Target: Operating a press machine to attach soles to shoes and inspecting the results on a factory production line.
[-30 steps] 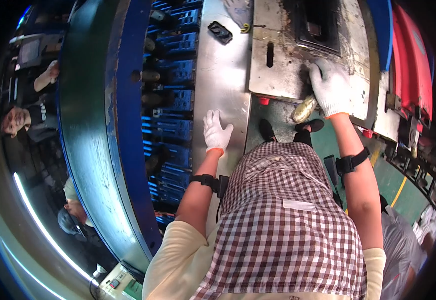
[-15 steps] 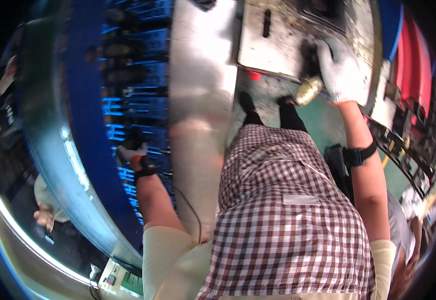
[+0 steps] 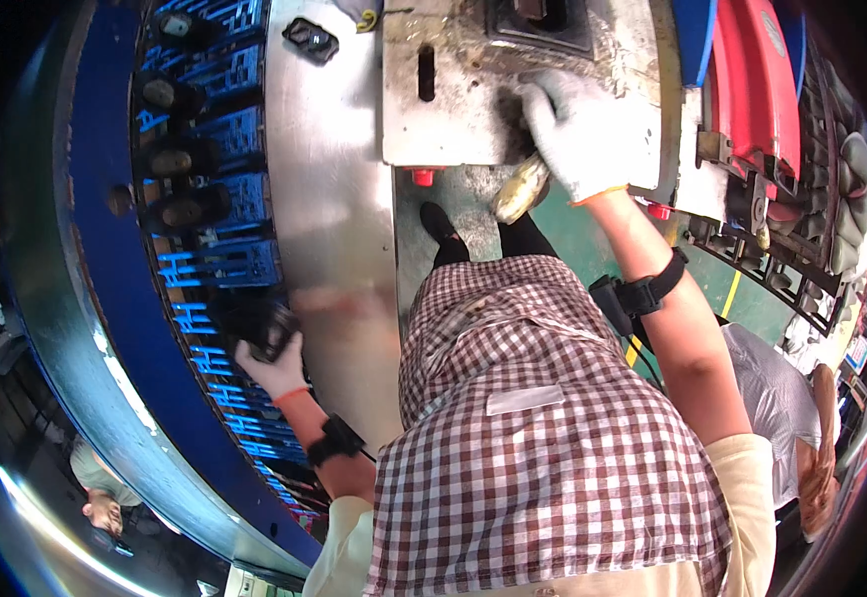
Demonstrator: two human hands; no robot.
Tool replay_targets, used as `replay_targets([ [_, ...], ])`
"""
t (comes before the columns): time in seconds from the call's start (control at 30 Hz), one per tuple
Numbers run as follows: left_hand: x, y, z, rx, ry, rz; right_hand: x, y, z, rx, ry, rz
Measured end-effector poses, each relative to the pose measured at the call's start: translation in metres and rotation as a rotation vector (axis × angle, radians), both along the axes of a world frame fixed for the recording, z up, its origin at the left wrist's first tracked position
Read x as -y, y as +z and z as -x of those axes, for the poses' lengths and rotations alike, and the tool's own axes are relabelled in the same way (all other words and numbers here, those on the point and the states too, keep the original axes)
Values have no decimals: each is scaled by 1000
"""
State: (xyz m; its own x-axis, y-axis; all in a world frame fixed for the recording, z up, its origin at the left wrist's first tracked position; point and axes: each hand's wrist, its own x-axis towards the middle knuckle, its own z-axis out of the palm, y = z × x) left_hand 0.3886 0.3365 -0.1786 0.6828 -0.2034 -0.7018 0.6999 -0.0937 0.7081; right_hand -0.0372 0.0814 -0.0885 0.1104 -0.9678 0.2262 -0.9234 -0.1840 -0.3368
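My left hand (image 3: 272, 370), in a pale glove, grips the near end of a dark, blurred shoe (image 3: 259, 326) beside a rack of blue pegs (image 3: 213, 267). My right hand (image 3: 583, 129), in a white glove, is closed round a piece over the corner of a worn metal machine table (image 3: 443, 134). From under the palm sticks out a yellowish, shiny rounded end (image 3: 520, 189), like a shoe last. A dark part shows by the fingertips; the rest is hidden by the glove.
Several black shoes (image 3: 183, 209) lie on the blue rack. A bare metal ledge (image 3: 329, 199) runs beside it, with a small black part (image 3: 311, 40) on top. At right stand a red machine cover (image 3: 757, 90) and a rack of grey pieces (image 3: 842, 214). Another person (image 3: 767, 398) is behind at right.
The view has shifted, bringing more of the machine table and rack into sight. My left hand has come back from among the pegs, with the dark shoe now showing. My right hand keeps its grip.
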Motion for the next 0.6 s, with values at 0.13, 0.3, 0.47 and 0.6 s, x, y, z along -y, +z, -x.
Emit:
replay_targets([
  [0.13,38,40,51,-322,-461,570,-3,-7,-11,269,327,144],
  [0.3,129,93,135,-421,-728,742,-31,43,-61,777,643,-669],
  [0.47,221,114,169,282,-1384,478,6,64,-40,1383,273,-496],
  [0.6,271,210,203,1058,-890,767,95,39,2,725,7,-37],
])
